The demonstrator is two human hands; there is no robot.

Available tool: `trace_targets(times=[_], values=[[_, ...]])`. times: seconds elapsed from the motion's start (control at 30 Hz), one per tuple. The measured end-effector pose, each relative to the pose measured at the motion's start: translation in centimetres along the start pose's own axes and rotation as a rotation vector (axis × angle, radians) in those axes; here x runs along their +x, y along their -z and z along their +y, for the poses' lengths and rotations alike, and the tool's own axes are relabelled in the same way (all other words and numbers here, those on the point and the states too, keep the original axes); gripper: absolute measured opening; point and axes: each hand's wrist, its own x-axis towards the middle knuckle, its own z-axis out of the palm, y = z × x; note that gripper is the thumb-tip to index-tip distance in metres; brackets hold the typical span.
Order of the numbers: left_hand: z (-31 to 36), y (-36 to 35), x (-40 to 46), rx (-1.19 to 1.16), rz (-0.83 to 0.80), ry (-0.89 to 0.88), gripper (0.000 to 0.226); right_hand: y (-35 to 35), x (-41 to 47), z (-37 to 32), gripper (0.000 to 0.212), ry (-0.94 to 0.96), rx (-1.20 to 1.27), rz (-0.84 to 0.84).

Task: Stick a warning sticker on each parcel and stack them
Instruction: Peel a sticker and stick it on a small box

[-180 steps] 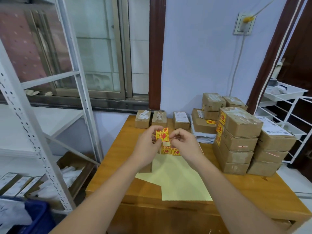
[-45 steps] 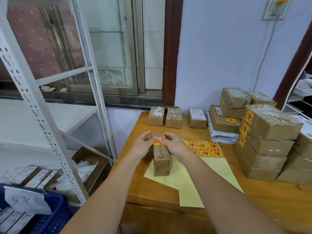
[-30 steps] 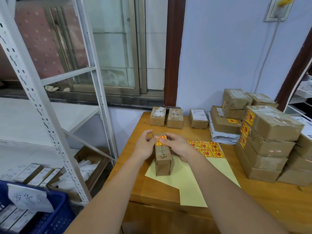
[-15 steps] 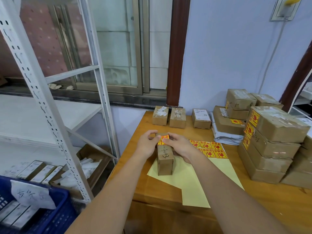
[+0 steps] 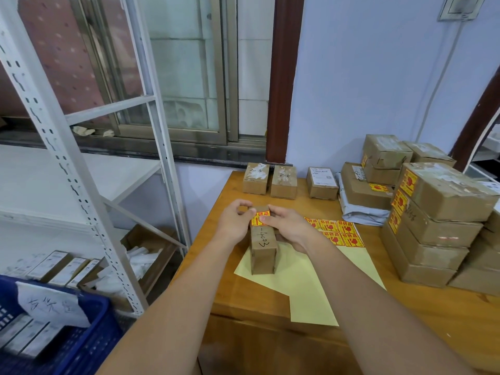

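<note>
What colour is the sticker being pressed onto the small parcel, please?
The sticker is yellow with red print, seen in the head view.

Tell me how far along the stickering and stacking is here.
Done: the stacked brown cardboard parcels at the right show red-and-yellow stickers. In hand: both hands, left hand and right hand, press a red-and-yellow warning sticker onto the small upright cardboard box. Left: three small boxes by the wall show none.

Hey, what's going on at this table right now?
A person is labelling parcels. Both hands, left hand and right hand, press a red-and-yellow warning sticker onto the far end of a small cardboard parcel lying on a yellow backing sheet. More stickers wait on the sheet. Stickered parcels are stacked at right; three small parcels sit at the table's back.
</note>
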Motion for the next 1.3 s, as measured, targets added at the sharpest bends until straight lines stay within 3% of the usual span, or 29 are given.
trace_targets(times=[0.27,0.4,0.47,0.53,0.6,0.77,0.9,1.1,1.3], values=[[0.2,0.0,-1.0,-0.002,-0.02,-0.015,0.025,-0.4,-0.2,-0.1,0.016,0.002,0.008,0.013],[-0.3,0.3,-2.4,-0.186,-0.149,0.069,0.05,-0.4,0.0,0.3,0.014,0.014,0.006,0.024],[-0.3,0.0,-3.1,-0.284,-0.178,0.093,0.049,-0.4,0.3,0.6,0.01,0.015,0.016,0.015],[-0.5,-0.6,-3.5,-0.396,-0.156,0.125,0.026,-0.3,0.4,0.9,0.02,0.02,0.023,-0.014],[-0.5,-0.9,-3.7,-0.442,-0.132,0.128,0.02,-0.2,0.4,1.2,0.024,0.02,0.037,-0.031],[-0.6,-1.2,-3.6,-0.447,-0.096,0.104,0.026,0.2,0.6,1.3,0.019,0.026,0.072,-0.037],[-0.7,-1.6,-3.7,-0.499,-0.05,0.151,0.048,0.0,0.6,1.3,0.021,0.013,0.102,-0.063],[-1.0,-1.6,-3.7,-0.556,-0.04,0.177,0.052,-0.1,0.4,1.9,0.028,0.058,0.151,-0.059],[-1.3,-2.1,-3.6,-0.432,-0.018,0.15,0.051,0.4,0.7,1.8,0.029,-0.005,0.182,-0.093]])
